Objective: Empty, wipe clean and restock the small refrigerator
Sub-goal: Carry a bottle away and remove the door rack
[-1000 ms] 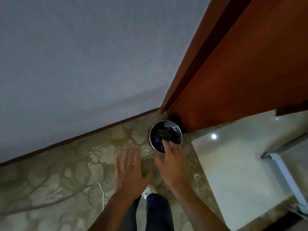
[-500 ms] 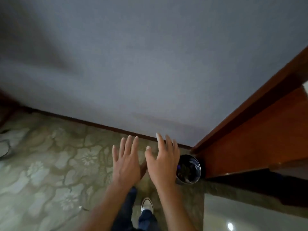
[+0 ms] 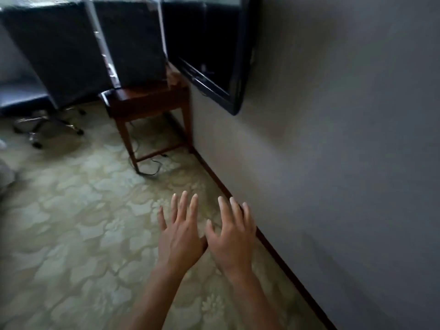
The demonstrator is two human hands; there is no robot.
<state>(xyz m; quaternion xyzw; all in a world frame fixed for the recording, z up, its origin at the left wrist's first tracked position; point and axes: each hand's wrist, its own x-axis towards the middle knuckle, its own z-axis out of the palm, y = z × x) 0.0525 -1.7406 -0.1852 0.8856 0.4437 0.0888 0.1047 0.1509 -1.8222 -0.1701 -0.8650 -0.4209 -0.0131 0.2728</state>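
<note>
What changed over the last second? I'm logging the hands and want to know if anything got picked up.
Nothing was picked up. The view swung left, away from the bin and wooden door, to a wooden table and wall-mounted TV. The left hand and right hand stayed empty, fingers spread, over the carpet.

The left hand (image 3: 179, 241) and the right hand (image 3: 232, 236) are bare, with rather long, pale nails. Both forearms are bare too, no sleeves visible.
</note>
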